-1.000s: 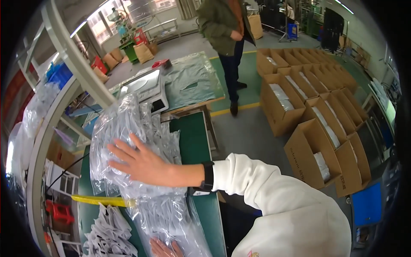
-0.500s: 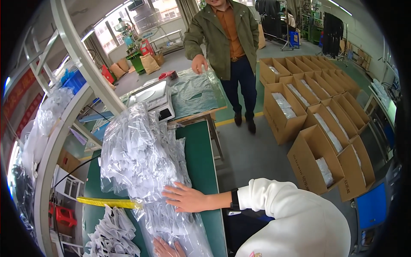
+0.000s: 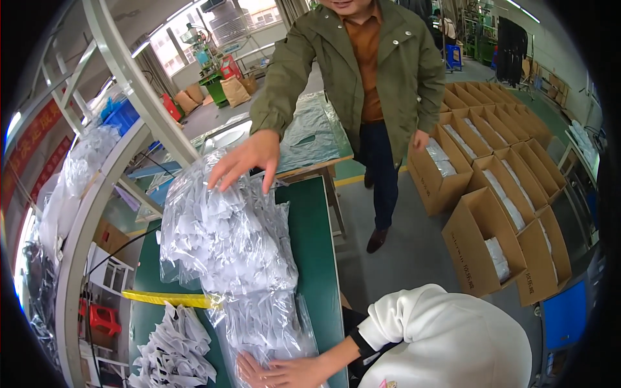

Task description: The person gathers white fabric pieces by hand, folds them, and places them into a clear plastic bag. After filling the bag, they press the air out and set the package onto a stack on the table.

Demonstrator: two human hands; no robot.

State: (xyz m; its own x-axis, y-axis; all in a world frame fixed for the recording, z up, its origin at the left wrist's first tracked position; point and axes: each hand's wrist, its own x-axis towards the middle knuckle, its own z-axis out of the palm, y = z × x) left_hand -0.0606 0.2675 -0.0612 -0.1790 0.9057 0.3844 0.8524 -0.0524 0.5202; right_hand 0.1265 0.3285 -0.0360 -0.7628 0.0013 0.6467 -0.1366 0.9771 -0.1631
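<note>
Right hand (image 3: 297,373) of the wearer lies flat at the lower edge of the frame, fingers stretched out over the lower bag (image 3: 262,323), gripping nothing that shows. Beside it, the left hand (image 3: 248,366) has its fingers laid on the same clear plastic; the right overlaps it and the frame's edge cuts it off, so one can't make out whether it pinches the film.

The lower bag, packed with pale pieces, runs from the bottom centre up to the bulkier upper bag (image 3: 226,239), left of centre. Both lie on a green table (image 3: 315,236). A yellow strip (image 3: 165,298) reaches leftward from beside the lower bag, and a heap of loose pale pieces (image 3: 173,349) sits below it, lower left.

At upper centre stands a co-worker in a green jacket (image 3: 414,71), one hand (image 3: 249,161) held out, fingers spread, at the far end of the upper bag; contact is unclear. Behind that arm, a scale (image 3: 231,136) is partly hidden.

Brown cartons (image 3: 482,249) fill the right side, several holding pale packets (image 3: 497,258). A red stool (image 3: 103,318) stands at the lower left.
</note>
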